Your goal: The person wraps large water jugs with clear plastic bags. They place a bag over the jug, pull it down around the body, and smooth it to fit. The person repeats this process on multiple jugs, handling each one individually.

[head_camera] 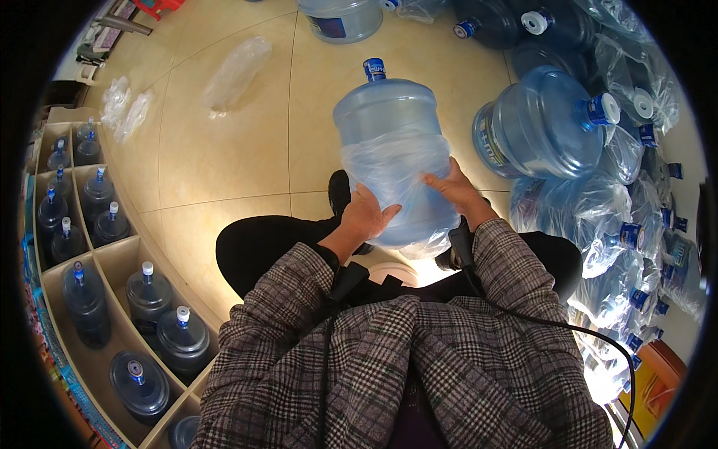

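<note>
Between my knees is a large clear blue water-cooler bottle (387, 112), its blue-capped neck (374, 69) pointing away from me. A thin clear plastic bag (395, 157) covers its nearer part, bunched past the near end. My left hand (367, 213) grips the bag-covered left side, thumb lying over the film. On the right side, my right hand (454, 188) holds the bottle through the bag with its thumb on top. The fingers of both hands are partly hidden behind the bottle.
Right of me lies another large bottle (538, 129), by a pile of bagged bottles (594, 224). A wooden compartment rack (129, 247) with several bottles runs along the left. Loose plastic bags (238, 73) lie on the tiled floor (224, 151). Another bottle (339, 19) stands ahead.
</note>
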Available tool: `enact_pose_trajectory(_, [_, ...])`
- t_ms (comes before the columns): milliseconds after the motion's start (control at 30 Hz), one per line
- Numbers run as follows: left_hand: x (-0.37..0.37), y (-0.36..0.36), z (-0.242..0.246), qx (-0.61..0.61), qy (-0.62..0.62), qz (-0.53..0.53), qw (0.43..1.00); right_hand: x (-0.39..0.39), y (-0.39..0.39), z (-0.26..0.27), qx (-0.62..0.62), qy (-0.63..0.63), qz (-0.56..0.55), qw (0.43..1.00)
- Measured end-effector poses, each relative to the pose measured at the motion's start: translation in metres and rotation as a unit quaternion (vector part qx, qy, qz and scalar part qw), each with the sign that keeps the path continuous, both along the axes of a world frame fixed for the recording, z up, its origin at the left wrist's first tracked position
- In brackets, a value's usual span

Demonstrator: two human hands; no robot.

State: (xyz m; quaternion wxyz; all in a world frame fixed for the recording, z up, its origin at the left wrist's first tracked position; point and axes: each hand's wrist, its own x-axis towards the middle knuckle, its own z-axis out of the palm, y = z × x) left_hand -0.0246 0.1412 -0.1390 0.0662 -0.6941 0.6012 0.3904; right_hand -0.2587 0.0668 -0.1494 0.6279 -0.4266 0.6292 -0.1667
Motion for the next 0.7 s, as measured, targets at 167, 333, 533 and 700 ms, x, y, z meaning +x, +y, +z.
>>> enact_pose_trajectory(167, [-0.005,-0.002,0.008,-0.046,0.013,-0.018,0.999,-0.006,0.006,-0.001,-0.027,0.006,-0.02,0.999])
enact_pose_trajectory(333, [-0.007,-0.002,0.011,-0.063,0.029,-0.004,0.998,-0.011,0.01,-0.002,-0.11,0.047,0.009,0.993])
enact_pose_trajectory(533, [-0.008,-0.006,0.028,-0.046,0.037,-0.04,0.997,-0.004,0.003,0.002,-0.321,0.266,0.177,0.892])
enact_pose_trajectory(700, [-0.005,-0.023,0.035,-0.196,0.032,0.015,0.98,0.005,0.013,0.025,-0.277,0.269,0.26,0.885])
